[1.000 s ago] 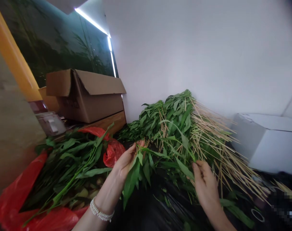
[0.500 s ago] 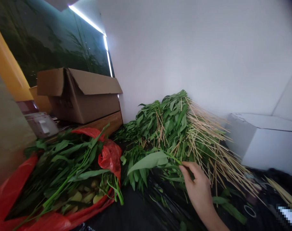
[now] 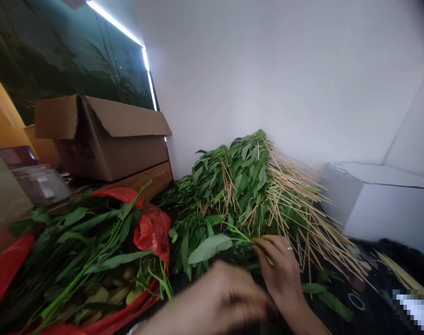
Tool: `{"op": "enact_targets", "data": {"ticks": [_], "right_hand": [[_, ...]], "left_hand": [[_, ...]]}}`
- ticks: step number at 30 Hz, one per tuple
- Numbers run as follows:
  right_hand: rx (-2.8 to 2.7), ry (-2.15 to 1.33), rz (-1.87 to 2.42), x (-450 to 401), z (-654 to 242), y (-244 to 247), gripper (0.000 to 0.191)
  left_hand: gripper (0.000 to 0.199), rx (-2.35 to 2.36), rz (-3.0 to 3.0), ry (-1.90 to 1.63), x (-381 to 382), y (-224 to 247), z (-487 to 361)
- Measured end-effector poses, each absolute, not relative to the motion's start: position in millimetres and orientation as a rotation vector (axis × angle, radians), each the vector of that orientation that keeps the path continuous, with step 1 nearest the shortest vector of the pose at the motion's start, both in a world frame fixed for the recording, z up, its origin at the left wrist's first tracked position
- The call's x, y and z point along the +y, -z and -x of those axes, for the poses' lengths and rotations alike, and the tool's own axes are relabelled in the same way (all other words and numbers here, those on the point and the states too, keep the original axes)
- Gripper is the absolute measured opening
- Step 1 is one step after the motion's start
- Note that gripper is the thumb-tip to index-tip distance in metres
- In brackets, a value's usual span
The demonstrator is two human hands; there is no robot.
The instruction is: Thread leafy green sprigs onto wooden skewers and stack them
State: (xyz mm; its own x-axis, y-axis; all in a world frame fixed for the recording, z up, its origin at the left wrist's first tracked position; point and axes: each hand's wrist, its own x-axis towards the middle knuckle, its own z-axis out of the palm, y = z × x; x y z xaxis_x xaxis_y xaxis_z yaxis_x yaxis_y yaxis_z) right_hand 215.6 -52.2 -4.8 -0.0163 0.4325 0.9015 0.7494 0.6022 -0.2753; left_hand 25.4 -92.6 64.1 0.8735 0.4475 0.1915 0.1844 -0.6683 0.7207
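My right hand [image 3: 281, 267], with a ring on one finger, pinches the green stem of a leafy vegetable sprig [image 3: 212, 247] between thumb and fingertips. The sprig's long pale leaf points left. Close in front, my left hand [image 3: 229, 295] is smeared by motion and its fingers cannot be made out clearly. It lies just left of the right wrist and partly covers what is below. Behind both hands, skewered bunches of greens [image 3: 248, 165] are heaped against the wall, their thin wooden skewers [image 3: 302, 195] sticking out to the right.
At left a red plastic bag [image 3: 152, 232] holds loose leafy stems [image 3: 89, 242] and root-like pieces. An open cardboard box [image 3: 124, 149] stands behind it. To the right are a white box [image 3: 382, 209], more skewers [image 3: 403, 274] and a pale ring [image 3: 356, 301].
My left hand has come into view from below, beside the right one. The right hand still holds the sprig, slightly further left in view, and the whole scene has shifted left.
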Motion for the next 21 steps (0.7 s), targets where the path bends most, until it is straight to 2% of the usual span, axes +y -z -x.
{"op": "enact_targets", "data": {"ticks": [3, 6, 10, 21], "right_hand": [[-1.682, 0.366, 1.012, -52.2, -215.3, 5.6, 0.012], [-1.727, 0.399, 1.046, -53.7, -214.5, 5.8, 0.014], [-1.784, 0.420, 1.099, -55.4, -212.7, 6.4, 0.016], [-1.863, 0.319, 1.274, -49.2, -212.1, 24.6, 0.023]], "left_hand": [[0.027, 0.858, -2.529, -0.965, -32.2, -83.8, -20.0], [0.021, 0.858, -2.831, -0.816, -0.2, -84.1, -18.6], [0.023, 0.826, -2.914, -0.634, 3.8, -65.2, -16.9], [0.015, 0.960, -3.034, -0.774, 14.8, -19.4, -4.1]]}}
